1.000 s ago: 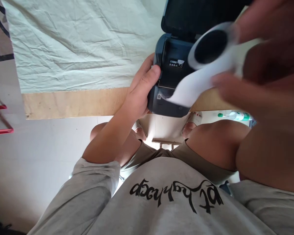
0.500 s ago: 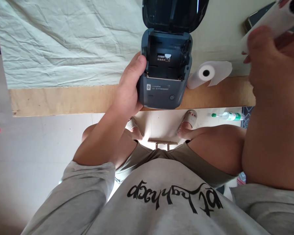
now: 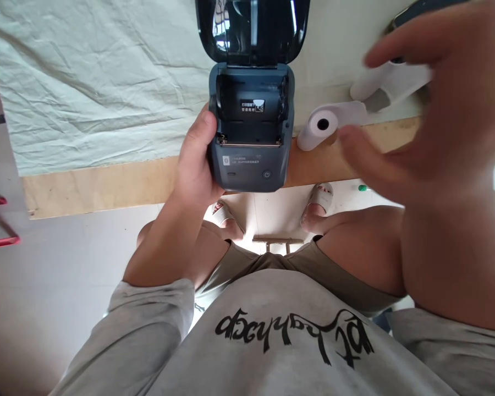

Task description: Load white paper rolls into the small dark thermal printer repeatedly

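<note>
Soft, even daylight is seen throughout, with only faint shadows. Window glare is reflected in the glossy open lid (image 3: 251,25) of the label printer (image 3: 251,129). The right hand (image 3: 433,104) is rendered large and motion-blurred. Straight edges are bent by wide-angle distortion toward the borders.

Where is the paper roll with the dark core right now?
The paper roll lies on the table edge, just right of the open printer, under the right hand.
</note>
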Tool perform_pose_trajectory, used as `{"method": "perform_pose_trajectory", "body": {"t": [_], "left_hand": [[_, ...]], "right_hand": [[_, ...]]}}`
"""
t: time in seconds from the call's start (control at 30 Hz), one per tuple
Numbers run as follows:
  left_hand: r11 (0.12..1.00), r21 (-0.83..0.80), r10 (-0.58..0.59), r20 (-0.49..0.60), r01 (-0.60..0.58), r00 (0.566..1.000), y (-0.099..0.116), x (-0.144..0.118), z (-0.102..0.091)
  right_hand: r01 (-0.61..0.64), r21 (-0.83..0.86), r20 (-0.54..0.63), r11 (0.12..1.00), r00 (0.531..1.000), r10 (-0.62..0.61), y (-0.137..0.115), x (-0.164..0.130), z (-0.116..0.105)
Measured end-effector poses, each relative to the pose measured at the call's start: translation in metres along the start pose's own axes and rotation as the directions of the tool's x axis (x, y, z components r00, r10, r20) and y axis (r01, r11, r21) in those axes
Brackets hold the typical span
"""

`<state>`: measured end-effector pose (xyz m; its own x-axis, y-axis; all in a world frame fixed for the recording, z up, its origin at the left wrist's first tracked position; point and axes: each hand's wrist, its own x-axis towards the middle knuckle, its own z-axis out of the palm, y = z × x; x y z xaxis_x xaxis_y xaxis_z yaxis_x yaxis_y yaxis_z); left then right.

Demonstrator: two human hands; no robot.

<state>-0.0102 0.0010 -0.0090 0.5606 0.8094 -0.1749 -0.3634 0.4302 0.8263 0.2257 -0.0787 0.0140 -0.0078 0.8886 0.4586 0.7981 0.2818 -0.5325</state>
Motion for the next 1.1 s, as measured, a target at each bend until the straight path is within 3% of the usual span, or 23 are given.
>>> {"method": "perform_pose_trajectory", "body": {"t": [0.07,0.17,0.27,0.53,0.73,0.97,1.1], "left_hand": [[1.000,0.008,0.000,-0.002,0.000,1.000,0.003,-0.001,0.002],[0.999,0.042,-0.018,-0.007,0.019,1.000,0.005,0.000,0.002],[0.999,0.047,-0.026,-0.003,0.026,1.000,0.004,0.001,-0.001],[0.998,-0.033,0.056,-0.055,-0.058,0.997,-0.009,0.002,-0.002],[0.998,0.014,0.057,-0.032,-0.057,0.998,-0.008,0.002,-0.002],[0.999,0.022,0.041,-0.066,-0.039,0.997,-0.006,0.001,0.003],[0.996,0.059,0.065,-0.068,-0.061,0.996,-0.007,0.001,0.004]], "right_hand": [[0.071,-0.136,0.101,0.988,0.993,-0.057,-0.008,0.003,0.009],[-0.026,-0.225,0.180,0.974,0.981,0.067,-0.005,0.007,0.020],[-0.051,-0.234,0.211,0.971,0.972,0.102,0.002,0.009,0.026],[-0.143,-0.077,0.135,0.987,0.979,0.153,-0.004,0.007,0.034],[-0.003,-0.043,0.090,0.999,0.996,0.007,0.002,0.004,0.045],[0.007,-0.052,0.059,0.999,0.998,-0.004,0.010,-0.001,0.050],[-0.030,0.058,0.028,0.998,0.999,0.029,0.010,0.000,0.050]]}}
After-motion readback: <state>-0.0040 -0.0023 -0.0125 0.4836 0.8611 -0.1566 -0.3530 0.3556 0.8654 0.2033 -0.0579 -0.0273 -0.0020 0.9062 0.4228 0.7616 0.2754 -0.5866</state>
